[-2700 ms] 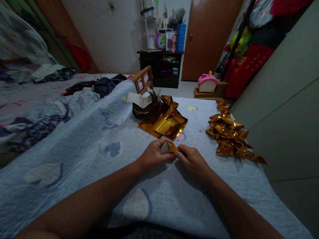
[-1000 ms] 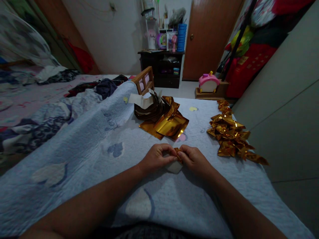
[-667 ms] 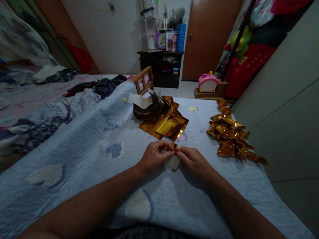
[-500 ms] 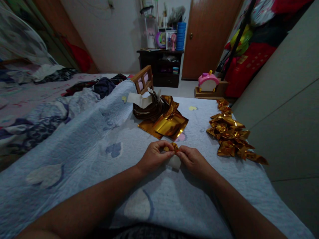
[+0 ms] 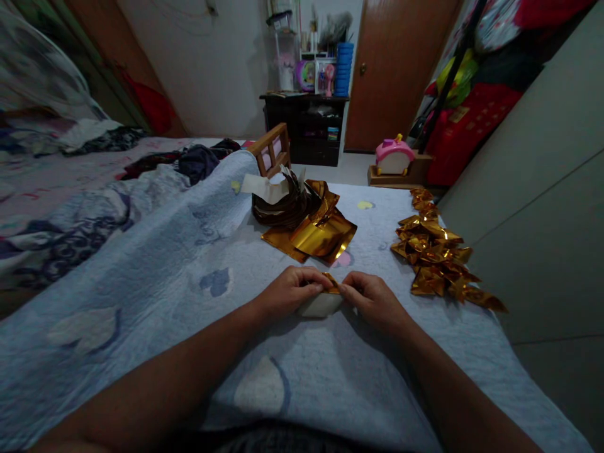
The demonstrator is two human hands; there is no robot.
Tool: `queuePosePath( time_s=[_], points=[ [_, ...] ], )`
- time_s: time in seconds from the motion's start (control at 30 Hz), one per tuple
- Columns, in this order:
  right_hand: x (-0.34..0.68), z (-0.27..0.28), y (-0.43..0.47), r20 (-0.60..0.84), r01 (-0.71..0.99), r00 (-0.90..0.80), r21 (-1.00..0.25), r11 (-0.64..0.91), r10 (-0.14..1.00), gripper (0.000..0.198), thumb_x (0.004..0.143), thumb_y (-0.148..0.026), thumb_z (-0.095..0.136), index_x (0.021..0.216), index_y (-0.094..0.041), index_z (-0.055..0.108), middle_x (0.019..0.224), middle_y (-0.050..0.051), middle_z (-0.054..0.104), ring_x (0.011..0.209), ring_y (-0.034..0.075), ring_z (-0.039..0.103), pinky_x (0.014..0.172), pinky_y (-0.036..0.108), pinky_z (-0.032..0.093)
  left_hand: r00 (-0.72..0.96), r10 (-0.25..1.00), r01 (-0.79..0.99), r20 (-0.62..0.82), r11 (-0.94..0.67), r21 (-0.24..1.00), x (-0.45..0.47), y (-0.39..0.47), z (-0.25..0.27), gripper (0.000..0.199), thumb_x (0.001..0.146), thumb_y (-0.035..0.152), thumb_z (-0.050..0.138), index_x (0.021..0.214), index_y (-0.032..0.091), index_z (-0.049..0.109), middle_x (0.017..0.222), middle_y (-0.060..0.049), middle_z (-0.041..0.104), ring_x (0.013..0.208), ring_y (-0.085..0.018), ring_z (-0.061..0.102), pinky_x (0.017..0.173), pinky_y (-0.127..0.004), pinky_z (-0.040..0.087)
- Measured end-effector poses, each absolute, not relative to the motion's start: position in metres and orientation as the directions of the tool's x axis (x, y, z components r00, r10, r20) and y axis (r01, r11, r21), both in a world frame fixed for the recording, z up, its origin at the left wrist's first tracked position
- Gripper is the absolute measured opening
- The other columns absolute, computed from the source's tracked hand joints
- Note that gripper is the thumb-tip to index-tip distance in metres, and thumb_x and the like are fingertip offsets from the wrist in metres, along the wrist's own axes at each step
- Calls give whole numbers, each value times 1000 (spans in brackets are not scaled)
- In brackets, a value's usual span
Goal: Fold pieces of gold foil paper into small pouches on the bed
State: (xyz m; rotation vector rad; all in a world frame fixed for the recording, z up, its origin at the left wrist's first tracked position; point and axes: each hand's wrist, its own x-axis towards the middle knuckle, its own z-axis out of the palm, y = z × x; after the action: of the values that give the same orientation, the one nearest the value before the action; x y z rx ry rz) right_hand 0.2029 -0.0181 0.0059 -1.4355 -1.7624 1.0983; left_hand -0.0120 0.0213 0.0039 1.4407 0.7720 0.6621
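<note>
Between my two hands lies a sheet of gold foil paper [image 5: 321,306], its pale backing facing me and its gold edge folded over at the top. My left hand [image 5: 293,290] is closed on the left part of that fold, fingers over the upper edge. At the right end of the sheet, my right hand [image 5: 370,294] pinches the corner between thumb and fingers. Just beyond my hands are loose gold sheets [image 5: 325,236] beside a thick curved stack of foil paper [image 5: 280,211]. Folded gold foil pieces [image 5: 431,251] are heaped on the right.
A pale blue quilt [image 5: 264,340] with heart shapes covers the bed under my hands. Its right side runs along a light cabinet [image 5: 533,239]. Past the far end stand a wooden bed rail [image 5: 271,151], a pink toy [image 5: 395,156] and a dark stand [image 5: 302,129]. Clothes lie at left.
The foil sheet has turned and spread sideways, showing a wider pale strip toward me. My left fingers have stretched along the fold, and my right hand has shifted slightly right.
</note>
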Motion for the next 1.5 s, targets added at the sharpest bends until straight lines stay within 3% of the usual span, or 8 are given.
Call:
queuePosePath(
  time_s=[0.13, 0.33, 0.47, 0.6, 0.77, 1.1, 1.37, 1.5],
  points=[
    [202, 4, -19, -39, 364, -229, -930, 48, 973, 20, 85, -39, 60, 78, -21, 56, 68, -2, 54, 61, 14, 49, 55, 26, 36, 597, 795, 4, -102, 124, 992, -11, 20, 1, 24, 80, 30, 75, 98, 15, 80, 107, -11, 77, 96, -23, 68, 87, -35, 50],
    [201, -4, -17, -93, 175, -202, -983, -58, 975, 26, 81, -41, 66, 92, -23, 50, 64, -7, 50, 56, 12, 45, 51, 24, 32, 633, 767, 108, -107, 49, 993, -9, 20, 2, 28, 89, 24, 62, 110, 15, 78, 113, -11, 76, 102, -24, 67, 91, -35, 48],
    [203, -6, -15, -48, 318, -117, -948, -9, 992, 17, 82, -36, 63, 80, -22, 54, 67, -3, 52, 60, 14, 47, 55, 26, 34, 651, 758, 222, -39, -141, 965, -8, 19, 0, 32, 91, 17, 55, 114, 17, 77, 112, -9, 75, 100, -23, 66, 89, -35, 48],
    [202, -6, -15, 43, 582, -122, -806, 106, 992, 8, 82, -20, 58, 75, -21, 56, 68, -1, 56, 64, 16, 51, 61, 28, 36, 647, 760, 471, 55, -455, 756, -6, 18, -3, 30, 90, 13, 57, 111, 21, 78, 96, -6, 74, 93, -22, 62, 88, -36, 45],
    [201, -3, -16, 90, 726, -171, -662, 187, 981, 9, 82, -12, 58, 79, -20, 60, 72, 0, 58, 67, 16, 53, 65, 28, 36, 667, 742, 579, 68, -574, 578, -5, 17, -4, 27, 94, 17, 58, 114, 24, 76, 92, -5, 72, 89, -22, 60, 84, -37, 42],
    [202, -7, -14, 177, 788, -184, -562, 253, 967, 8, 87, -13, 60, 84, -20, 60, 81, 2, 61, 74, 18, 55, 69, 28, 40, 642, 744, 607, 186, -640, 471, -6, 17, -12, 25, 92, 23, 65, 115, 26, 74, 96, -6, 66, 92, -24, 57, 81, -38, 44],
    [204, -1, -20, 189, 823, -317, -432, 369, 929, 10, 87, -10, 56, 84, -19, 60, 94, 8, 59, 92, 23, 53, 82, 33, 42, 770, 541, 340, 338, -796, 501, -6, 25, -20, 21, 99, 19, 55, 115, 18, 69, 115, -9, 71, 106, -22, 61, 96, -40, 47],
    [205, 6, -27, 123, 771, -464, -432, 468, 877, 18, 75, -7, 54, 88, -19, 57, 96, 8, 57, 93, 24, 50, 83, 36, 42, 790, 517, 302, 329, -796, 525, -9, 27, -19, 23, 100, 20, 52, 116, 19, 69, 118, -10, 72, 109, -23, 62, 98, -41, 47]
  ],
)
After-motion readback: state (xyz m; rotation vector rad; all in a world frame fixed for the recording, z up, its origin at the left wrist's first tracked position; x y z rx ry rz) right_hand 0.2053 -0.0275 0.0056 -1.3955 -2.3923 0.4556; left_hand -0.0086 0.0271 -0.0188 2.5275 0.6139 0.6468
